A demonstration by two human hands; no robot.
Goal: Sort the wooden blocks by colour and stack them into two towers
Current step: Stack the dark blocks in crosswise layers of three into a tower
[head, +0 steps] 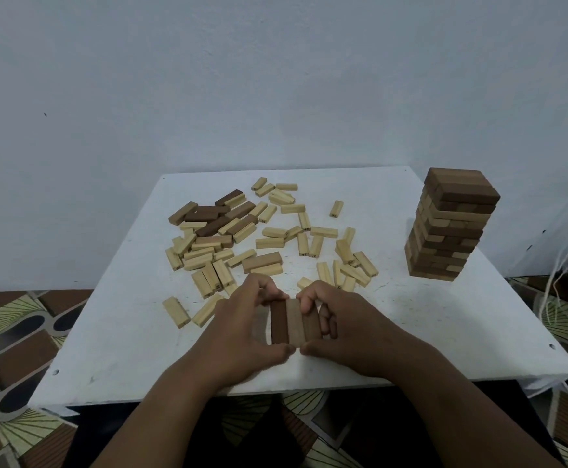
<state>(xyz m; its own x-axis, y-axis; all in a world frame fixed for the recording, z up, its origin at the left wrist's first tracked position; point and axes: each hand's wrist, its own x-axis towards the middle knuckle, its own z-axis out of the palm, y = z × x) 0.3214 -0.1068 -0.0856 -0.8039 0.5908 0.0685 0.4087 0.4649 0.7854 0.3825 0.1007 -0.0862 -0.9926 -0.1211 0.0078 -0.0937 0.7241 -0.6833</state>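
Head view gives me both hands at the near middle of the table (394,332), pressed around a row of three brown blocks (294,321). My left hand (242,332) has its fingers curled over the far ends and its thumb against the near ends; my right hand (340,327) mirrors it, fingers hooked over the far right corner and thumb at the near edge. Both hands are closed on the row, the two thumbs almost meeting at its near side.

I count three blocks in the row: a dark reddish-brown one on the left, a paler tan-brown one in the middle, a mid-brown one on the right. They lie flat, side by side and touching, long axes running away from me toward the wall (275,79). I cannot tell whether the row rests on the table or is lifted just above it.

Beyond the hands, across the left and middle of the table, lies the loose pile (242,238): mostly pale yellow blocks pointing every way, too many and too overlapped for me to count exactly. About ten brown ones are mixed in, clustered at the far left, with one more just beyond my left fingers.

At the far right stands one tower (451,224), upright, built of brown and tan blocks in crossed layers, well apart from the pile.
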